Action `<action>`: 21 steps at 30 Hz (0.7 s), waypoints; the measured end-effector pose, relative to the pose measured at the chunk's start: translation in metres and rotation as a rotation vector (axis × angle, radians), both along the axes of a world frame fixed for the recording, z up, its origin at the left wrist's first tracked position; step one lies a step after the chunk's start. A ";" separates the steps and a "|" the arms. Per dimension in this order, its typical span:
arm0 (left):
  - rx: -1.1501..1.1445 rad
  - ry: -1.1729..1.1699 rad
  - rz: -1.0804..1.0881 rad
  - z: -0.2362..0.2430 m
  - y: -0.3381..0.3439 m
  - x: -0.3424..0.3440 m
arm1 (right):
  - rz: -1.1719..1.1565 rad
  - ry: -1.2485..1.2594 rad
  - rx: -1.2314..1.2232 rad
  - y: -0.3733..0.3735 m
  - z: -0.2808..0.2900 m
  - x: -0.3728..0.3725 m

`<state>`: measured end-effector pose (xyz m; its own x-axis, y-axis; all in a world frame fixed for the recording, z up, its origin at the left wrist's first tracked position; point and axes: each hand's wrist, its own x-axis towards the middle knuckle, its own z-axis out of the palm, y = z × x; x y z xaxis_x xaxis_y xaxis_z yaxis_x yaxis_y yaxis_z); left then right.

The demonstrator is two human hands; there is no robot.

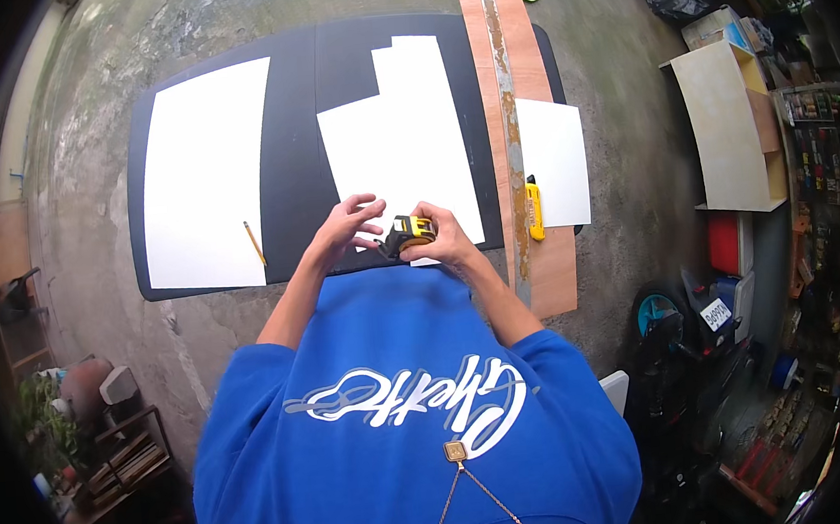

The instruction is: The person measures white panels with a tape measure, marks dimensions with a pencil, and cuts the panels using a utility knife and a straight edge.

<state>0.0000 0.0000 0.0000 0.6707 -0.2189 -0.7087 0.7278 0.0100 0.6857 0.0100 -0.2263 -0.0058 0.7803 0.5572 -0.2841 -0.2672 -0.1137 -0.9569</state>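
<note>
One black-and-yellow tape measure (412, 233) fills the right hand's (452, 242) grip, the left hand's (342, 228) fingers parted alongside. Likely measuring, next needing alignment on the notched white sheet (404, 151).

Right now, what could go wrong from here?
The board and ruler overhang the near edge of the table beside the right forearm; a bump could shift them. If the right hand swings its tape measure right, it might knock the cutter.
</note>
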 end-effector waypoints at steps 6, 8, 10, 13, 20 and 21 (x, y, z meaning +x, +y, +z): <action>0.785 0.114 0.229 -0.070 -0.060 -0.022 | -0.294 0.098 -0.125 -0.062 -0.102 0.042; 0.892 0.114 0.246 -0.076 -0.069 -0.024 | -0.217 -0.037 -0.263 -0.055 -0.107 0.049; 0.873 0.173 0.343 -0.075 -0.072 -0.016 | -0.202 -0.135 -0.377 -0.051 -0.112 0.053; 0.847 0.274 0.519 -0.074 -0.075 -0.012 | -0.216 -0.124 -0.404 -0.052 -0.110 0.057; -0.062 -0.244 0.845 -0.042 -0.047 -0.043 | -0.304 0.405 0.118 -0.083 -0.069 0.071; -0.122 -0.313 0.883 -0.043 -0.043 -0.051 | -0.306 0.477 0.195 -0.086 -0.066 0.071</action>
<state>-0.0509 -0.0431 -0.0429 0.7852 0.3986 -0.4739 0.2054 0.5544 0.8065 0.0806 -0.3122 -0.0723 0.7249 0.4044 -0.5577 -0.6654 0.2017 -0.7187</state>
